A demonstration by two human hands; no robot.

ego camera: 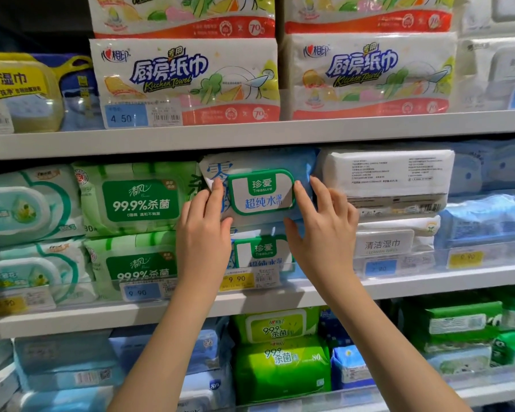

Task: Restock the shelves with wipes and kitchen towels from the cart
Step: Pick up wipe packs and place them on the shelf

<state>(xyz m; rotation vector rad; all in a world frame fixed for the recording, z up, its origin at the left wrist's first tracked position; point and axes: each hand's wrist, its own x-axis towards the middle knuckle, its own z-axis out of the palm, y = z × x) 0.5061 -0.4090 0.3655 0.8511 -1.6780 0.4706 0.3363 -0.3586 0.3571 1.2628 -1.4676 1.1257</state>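
My grip: left hand, right hand pinching wipes pack ends, mid-frame; tilted, may slip forward off lower pack.

1 head-worn wide-angle camera faces the middle shelf nearly straight on, from close up.
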